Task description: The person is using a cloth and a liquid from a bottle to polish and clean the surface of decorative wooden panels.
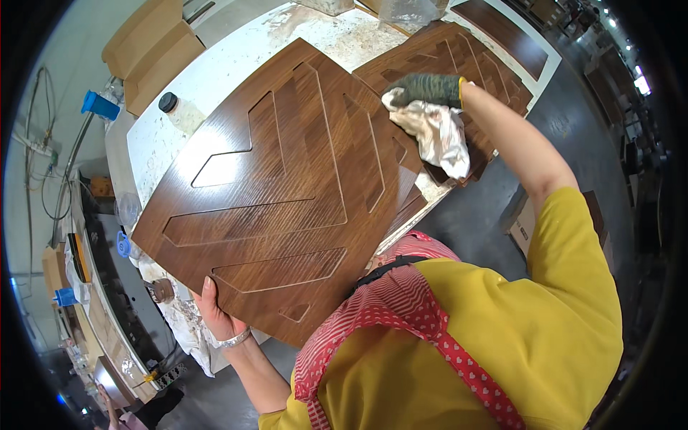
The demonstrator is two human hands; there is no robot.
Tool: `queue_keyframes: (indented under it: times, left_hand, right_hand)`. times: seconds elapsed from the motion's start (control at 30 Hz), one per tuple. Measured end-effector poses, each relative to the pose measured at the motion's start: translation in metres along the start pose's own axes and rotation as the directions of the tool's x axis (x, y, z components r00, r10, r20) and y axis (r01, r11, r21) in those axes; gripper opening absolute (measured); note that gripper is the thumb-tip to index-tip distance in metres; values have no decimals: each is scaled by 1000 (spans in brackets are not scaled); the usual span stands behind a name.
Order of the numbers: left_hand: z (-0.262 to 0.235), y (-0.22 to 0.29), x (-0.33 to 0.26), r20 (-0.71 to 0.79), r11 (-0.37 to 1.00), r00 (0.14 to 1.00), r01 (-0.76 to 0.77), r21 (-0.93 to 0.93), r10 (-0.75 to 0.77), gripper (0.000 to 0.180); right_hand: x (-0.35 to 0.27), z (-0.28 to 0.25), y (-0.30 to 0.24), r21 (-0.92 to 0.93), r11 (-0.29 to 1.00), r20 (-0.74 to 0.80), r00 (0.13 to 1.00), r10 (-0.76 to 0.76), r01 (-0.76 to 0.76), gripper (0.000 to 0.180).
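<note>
A brown wood-grain panel (pixel 287 154), glossy, straight-sided and grooved with angular outlines, is held over a stained white table (pixel 240 61). Its near left edge is gripped by the bare left hand (pixel 221 319), thumb on top (the other fingers are mostly hidden). A crumpled white cloth (pixel 438 136) is bunched in the gloved right hand's (pixel 424 91) curled fingers, beyond the right edge. Wiping seems underway; steady support and light strokes would be needed next.
</note>
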State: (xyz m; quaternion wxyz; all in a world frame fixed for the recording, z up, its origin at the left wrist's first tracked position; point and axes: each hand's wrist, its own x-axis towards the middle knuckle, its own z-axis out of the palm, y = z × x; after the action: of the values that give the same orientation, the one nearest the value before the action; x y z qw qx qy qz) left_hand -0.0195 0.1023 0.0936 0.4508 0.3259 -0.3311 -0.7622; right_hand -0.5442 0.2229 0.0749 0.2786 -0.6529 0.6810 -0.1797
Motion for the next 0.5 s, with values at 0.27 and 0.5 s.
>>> queue_keyframes:
  times: [0.27,0.5]
  left_hand:
    - [9,3,-5,-33,998,998,-46,35,47,43]
    - [34,16,4,12,999,999,-43,19,43,41]
  right_hand:
    - [-1,13,-14,-14,1000,-26,999,-24,23,33]
    - [-36,-9,-36,-58,995,-193,977,-93,83,32]
